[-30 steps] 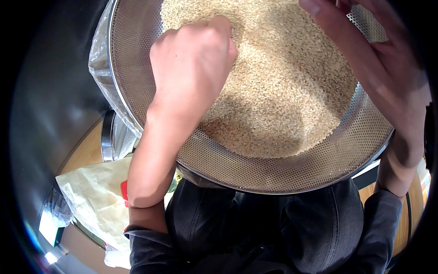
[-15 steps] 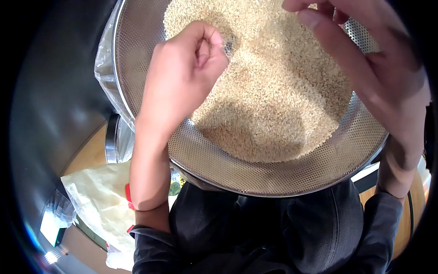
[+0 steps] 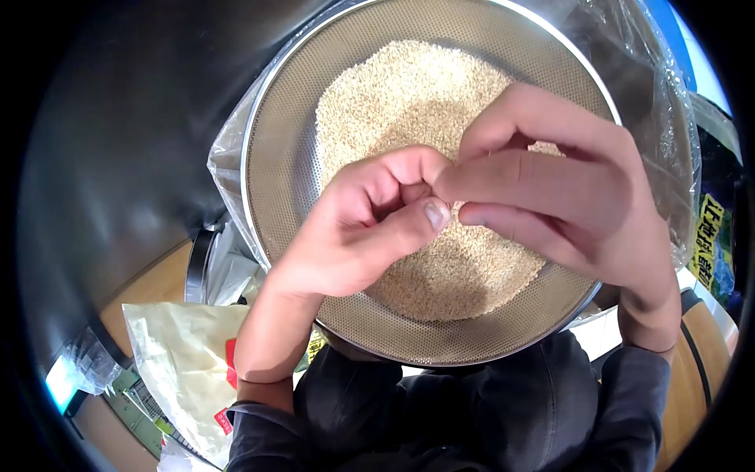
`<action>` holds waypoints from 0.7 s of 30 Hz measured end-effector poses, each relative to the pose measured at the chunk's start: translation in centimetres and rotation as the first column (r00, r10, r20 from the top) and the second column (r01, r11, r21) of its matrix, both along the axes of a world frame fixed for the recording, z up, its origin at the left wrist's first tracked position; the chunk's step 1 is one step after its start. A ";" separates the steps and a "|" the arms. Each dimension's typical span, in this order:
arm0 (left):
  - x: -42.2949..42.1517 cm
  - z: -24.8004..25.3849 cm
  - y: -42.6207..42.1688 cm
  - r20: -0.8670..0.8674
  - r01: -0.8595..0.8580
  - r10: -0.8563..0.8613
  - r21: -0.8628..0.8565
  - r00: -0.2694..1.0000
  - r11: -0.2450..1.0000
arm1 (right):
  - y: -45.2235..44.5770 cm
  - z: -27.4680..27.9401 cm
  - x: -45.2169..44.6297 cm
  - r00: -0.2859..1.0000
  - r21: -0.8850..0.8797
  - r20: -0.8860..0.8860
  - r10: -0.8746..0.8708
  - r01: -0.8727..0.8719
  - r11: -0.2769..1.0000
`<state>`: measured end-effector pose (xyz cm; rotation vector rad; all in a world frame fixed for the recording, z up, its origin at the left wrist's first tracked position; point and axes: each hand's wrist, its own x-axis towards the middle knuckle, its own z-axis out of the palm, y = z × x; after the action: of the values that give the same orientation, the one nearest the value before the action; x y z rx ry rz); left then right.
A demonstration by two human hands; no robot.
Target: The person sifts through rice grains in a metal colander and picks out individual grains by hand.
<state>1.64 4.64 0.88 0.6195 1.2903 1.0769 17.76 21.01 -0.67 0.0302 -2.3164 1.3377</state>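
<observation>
A round perforated metal basket [image 3: 283, 118] rests above my lap and holds a heap of pale grain [image 3: 417, 75]. Over the heap, my left hand [image 3: 362, 212] is pinched closed, its thumb and index fingertips together. Whatever lies between them is too small to name. My right hand [image 3: 558, 181] meets it from the right, fingers bent and closed, the fingertips touching or nearly touching the left ones. What the right fingers hold, if anything, is hidden.
Clear plastic [image 3: 668, 102] surrounds the basket's outer side. A pale bag [image 3: 185, 338] with red marks lies at lower left, near a wooden surface [image 3: 149, 283]. A dark package with yellow lettering [image 3: 712, 236] is at right. My dark trousers [image 3: 511, 393] are below.
My left hand has risen off the grain and moved right; my right hand has come down and inward to meet it. The view has shifted, showing more of the basket.
</observation>
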 end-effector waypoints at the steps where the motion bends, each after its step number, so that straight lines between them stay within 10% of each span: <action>1: -0.2 0.0 0.0 -0.023 0.015 -0.017 -0.061 1.000 0.998 | -0.1 0.2 -0.1 1.000 -0.005 -0.010 -0.010 0.010 1.000; 11: 0.1 -0.5 0.8 0.023 -0.084 0.086 -0.090 0.996 0.992 | 1.0 1.1 0.0 0.993 0.158 0.096 -0.068 0.053 0.986; 15: 0.2 -0.4 1.4 -0.326 0.062 -0.083 -0.076 0.942 0.995 | 4.1 2.7 0.8 0.971 0.400 0.107 -0.213 0.154 0.904; 21: 1.4 -1.9 2.7 -0.881 0.365 -0.187 -0.017 0.436 0.931 | 5.4 2.0 1.9 0.797 0.473 0.090 -0.597 0.493 0.730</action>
<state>3.02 7.31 -1.00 1.6275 1.8732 0.5483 19.66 26.42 1.37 -0.6684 -2.4828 0.5374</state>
